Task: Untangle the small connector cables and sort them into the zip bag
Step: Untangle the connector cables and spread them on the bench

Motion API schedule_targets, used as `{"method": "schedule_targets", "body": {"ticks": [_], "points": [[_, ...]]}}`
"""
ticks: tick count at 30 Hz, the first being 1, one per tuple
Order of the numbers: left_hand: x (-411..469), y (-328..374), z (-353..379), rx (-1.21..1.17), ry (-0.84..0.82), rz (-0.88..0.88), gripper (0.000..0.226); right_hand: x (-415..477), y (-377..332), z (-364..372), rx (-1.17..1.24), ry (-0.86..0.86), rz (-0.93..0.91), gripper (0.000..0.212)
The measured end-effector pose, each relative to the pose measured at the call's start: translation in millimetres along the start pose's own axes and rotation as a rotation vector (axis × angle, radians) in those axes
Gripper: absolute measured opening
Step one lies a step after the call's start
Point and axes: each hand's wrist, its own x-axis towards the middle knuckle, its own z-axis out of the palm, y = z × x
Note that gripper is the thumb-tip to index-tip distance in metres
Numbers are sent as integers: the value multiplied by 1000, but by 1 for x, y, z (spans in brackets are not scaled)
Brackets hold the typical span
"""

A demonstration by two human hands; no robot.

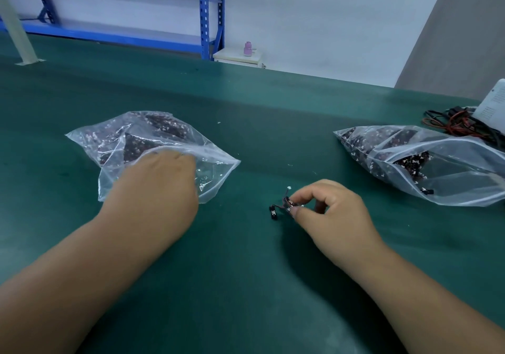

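Right hand [330, 208]: thumb and forefinger pinched on one small connector cable [276, 210], low over the surface [246, 285], between the two bags. The black plug end sticks out left of the fingers.

Left hand [158, 181] lies over the mouth of the left zip bag [114, 140]. We can't tell whether its fingers pinch the film or just press it.

A second zip bag [437, 167] sits well to the right, also holding cables.

Our read: the cable is light and floppy, with thin wires. Grip the plug housing, not the wire. The bag film looks slippery and limp, so we'd hold the mouth open.
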Motion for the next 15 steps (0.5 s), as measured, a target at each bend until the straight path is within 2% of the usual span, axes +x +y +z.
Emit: {"method": "schedule_targets", "body": {"ticks": [3, 6, 9, 13, 15], "points": [[5, -8, 6, 22, -37, -31, 27, 2, 3, -3, 107, 64, 129, 31], [13, -17, 10, 0, -85, -104, 25, 4, 7, -3, 173, 86, 227, 32], [25, -27, 18, 81, -154, -94, 7, 4, 7, -1, 184, 78, 242, 29], [37, -27, 24, -32, -333, -186, 21, 2, 7, 2, 171, 80, 223, 29], [44, -28, 26, -40, -345, -217, 25, 1, 6, 2, 177, 80, 225, 28]]}}
